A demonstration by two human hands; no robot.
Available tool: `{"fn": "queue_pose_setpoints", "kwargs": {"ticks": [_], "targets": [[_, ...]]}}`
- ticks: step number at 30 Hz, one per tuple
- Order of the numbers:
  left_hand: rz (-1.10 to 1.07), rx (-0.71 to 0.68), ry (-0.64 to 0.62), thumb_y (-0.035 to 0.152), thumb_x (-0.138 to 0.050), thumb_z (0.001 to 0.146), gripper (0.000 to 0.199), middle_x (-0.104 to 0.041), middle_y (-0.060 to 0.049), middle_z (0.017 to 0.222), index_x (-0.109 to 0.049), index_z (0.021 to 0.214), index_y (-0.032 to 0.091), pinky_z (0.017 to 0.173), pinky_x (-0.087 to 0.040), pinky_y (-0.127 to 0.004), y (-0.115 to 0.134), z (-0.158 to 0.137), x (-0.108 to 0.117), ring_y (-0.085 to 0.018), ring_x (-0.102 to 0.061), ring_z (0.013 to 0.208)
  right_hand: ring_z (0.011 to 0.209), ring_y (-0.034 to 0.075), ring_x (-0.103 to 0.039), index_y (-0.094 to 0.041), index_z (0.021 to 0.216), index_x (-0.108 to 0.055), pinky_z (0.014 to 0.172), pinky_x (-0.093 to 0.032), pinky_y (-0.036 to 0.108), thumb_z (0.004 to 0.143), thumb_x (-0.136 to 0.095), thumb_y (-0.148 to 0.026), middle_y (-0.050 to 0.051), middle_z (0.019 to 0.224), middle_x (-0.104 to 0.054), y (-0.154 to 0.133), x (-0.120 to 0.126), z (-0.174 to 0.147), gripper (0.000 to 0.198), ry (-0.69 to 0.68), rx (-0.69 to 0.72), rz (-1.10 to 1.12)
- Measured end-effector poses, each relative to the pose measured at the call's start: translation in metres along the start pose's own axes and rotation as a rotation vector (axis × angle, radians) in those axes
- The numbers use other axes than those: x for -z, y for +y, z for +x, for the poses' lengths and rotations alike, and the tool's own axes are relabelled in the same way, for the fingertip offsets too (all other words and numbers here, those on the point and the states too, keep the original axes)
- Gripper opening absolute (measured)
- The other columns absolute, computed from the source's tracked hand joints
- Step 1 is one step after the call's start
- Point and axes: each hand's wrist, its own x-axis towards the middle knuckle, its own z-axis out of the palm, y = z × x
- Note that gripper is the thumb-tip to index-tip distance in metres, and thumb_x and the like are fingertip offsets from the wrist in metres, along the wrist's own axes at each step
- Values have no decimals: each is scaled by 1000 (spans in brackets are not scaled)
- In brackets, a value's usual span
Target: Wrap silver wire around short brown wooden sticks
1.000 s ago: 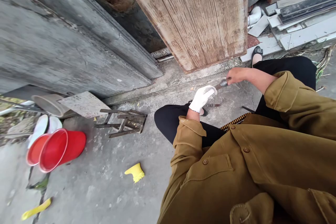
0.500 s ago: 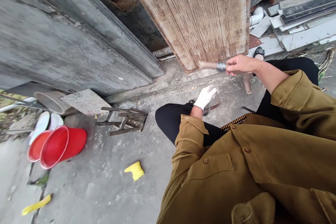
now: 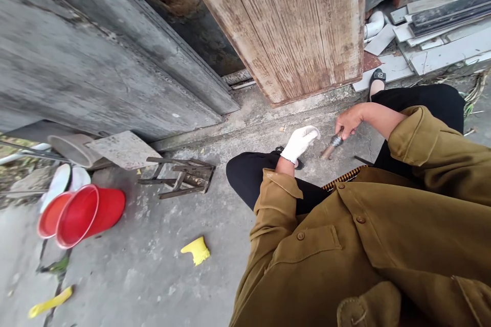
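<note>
My right hand (image 3: 348,121), bare, is closed around a wooden stick (image 3: 328,152) with grey wire (image 3: 336,140) wound about it. The stick slants down towards the concrete floor between my knees. Just left of it is my left hand (image 3: 299,144) in a white glove, its fingers curled together over the floor. Whatever those fingers hold, if anything, is hidden. A small gap separates the two hands.
A wooden plank panel (image 3: 295,30) leans against the wall ahead. To the left stand a small wooden stool (image 3: 184,178) and red buckets (image 3: 111,208). Yellow pieces (image 3: 197,250) lie on the floor. Stacked boards (image 3: 452,25) fill the right back.
My right hand has come down and nearer to my left hand. The wire-wound stick has swung from roughly level to slanting downward. My left hand has barely moved.
</note>
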Motion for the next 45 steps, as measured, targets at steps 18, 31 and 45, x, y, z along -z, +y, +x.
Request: {"fn": "queue_pose_setpoints", "kwargs": {"ticks": [18,31,45], "targets": [[-53,51,-223,52,-62,87,40,-62,-5,80,-65,84,12,60,-40,-22,5,-1,-16,-8,-48,61,83,22,-64,-14,107,-70,71,-46,30,87,-64,-36,11,96,-70,-6,15,-5,31,940,-195,294],[144,41,41,44,-61,83,31,-60,-1,73,-63,80,14,64,-42,-24,-5,2,5,-11,-49,64,64,12,-58,-12,86,-71,64,-39,25,75,-74,-39,1,71,-65,-5,-7,4,29,-9,53,110],[-112,49,-153,55,-62,88,43,-46,3,57,-65,84,13,54,-37,-22,2,0,-10,-7,-39,50,67,14,-54,-20,80,-56,62,-48,28,86,-65,-49,6,79,-63,-12,17,-25,31,1060,187,878]]}}
